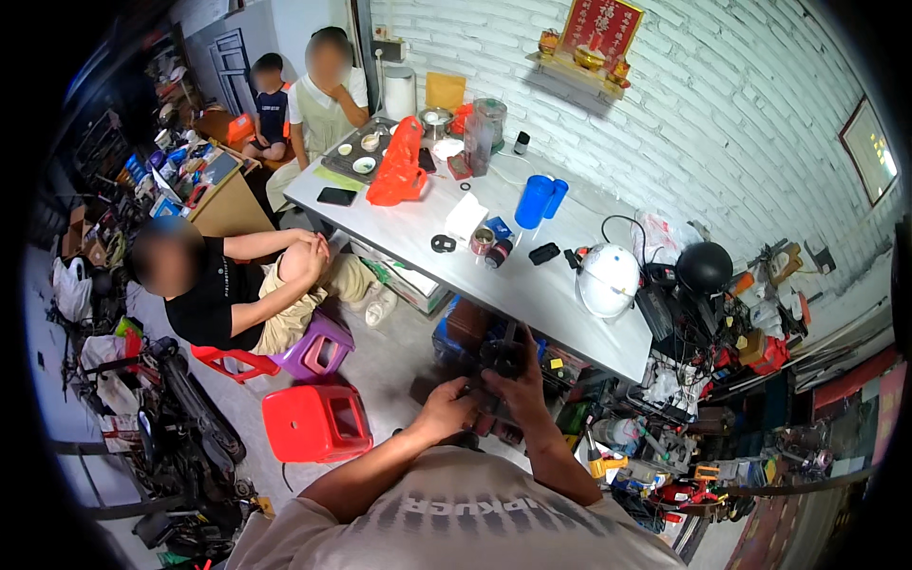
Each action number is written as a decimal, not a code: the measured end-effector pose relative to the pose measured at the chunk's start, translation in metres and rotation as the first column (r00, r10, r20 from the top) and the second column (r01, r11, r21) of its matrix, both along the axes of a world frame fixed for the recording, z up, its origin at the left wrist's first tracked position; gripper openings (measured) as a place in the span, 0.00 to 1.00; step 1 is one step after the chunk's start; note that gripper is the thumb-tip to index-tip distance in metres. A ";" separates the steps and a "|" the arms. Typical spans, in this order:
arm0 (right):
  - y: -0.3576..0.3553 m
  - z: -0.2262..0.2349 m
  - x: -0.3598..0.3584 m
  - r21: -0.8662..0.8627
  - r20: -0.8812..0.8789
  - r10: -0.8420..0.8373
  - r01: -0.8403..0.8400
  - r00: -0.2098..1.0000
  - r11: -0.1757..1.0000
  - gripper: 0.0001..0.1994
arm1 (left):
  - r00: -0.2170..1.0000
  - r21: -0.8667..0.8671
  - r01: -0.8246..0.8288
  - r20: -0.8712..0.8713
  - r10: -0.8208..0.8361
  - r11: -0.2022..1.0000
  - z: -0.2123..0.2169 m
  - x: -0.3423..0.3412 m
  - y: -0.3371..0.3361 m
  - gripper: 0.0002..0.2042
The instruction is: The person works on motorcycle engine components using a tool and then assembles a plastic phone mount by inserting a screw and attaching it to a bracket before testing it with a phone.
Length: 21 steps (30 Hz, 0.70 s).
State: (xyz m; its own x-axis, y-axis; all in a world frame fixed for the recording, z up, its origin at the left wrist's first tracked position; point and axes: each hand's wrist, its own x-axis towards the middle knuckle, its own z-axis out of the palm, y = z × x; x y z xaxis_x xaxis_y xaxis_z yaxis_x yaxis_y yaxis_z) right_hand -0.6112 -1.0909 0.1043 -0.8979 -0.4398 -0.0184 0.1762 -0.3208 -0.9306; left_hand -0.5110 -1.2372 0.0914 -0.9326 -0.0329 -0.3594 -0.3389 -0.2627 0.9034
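In front of my body, just off the near edge of the white table, my right hand (518, 388) is wrapped round a dark part with a rounded black top (502, 355). Its exact kind is too dark and blurred to tell. Close by on the left, my left hand (448, 410) has its fingers curled in against the lower side of the same dark part. Whether those fingertips pinch some smaller piece cannot be seen. On the table beyond lie a dark cylinder (499, 252), an open tin (482, 239) and a black round piece (443, 244).
The white table (399, 228) carries a white helmet (608, 280), a blue container (534, 201) and an orange-red plastic bag (399, 166). A red stool (318, 423) stands left. One person sits nearby at left, two others farther back. Tools, including a yellow drill (605, 464), crowd the right.
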 end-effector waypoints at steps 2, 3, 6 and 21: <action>-0.005 0.003 0.000 0.019 -0.106 -0.019 0.021 0.994 1.000 0.56 | 0.999 0.095 -0.025 -0.020 0.027 0.995 -0.017 -0.001 0.000 0.10; -0.005 0.004 0.000 0.026 -0.157 -0.028 0.033 0.987 0.999 0.57 | 1.000 0.035 -0.016 0.011 0.016 0.999 -0.018 0.001 0.003 0.10; 0.002 0.010 0.005 0.072 -0.126 0.020 -0.011 0.992 0.997 0.58 | 0.997 -0.125 0.027 0.080 -0.017 0.992 -0.018 0.000 0.003 0.15; 0.049 0.009 0.009 0.162 -0.127 -0.050 0.071 0.991 0.984 0.57 | 0.981 -0.177 0.157 0.143 -0.132 0.972 -0.019 -0.002 0.045 0.28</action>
State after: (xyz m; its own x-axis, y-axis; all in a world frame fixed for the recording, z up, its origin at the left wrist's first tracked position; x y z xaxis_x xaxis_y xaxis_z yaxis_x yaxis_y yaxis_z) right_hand -0.6018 -1.0419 0.1128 -0.9229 -0.3843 0.0251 0.0426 -0.1665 -0.9851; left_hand -0.5135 -1.1922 0.0724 -0.8785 0.0209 -0.4773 -0.4778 -0.0332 0.8779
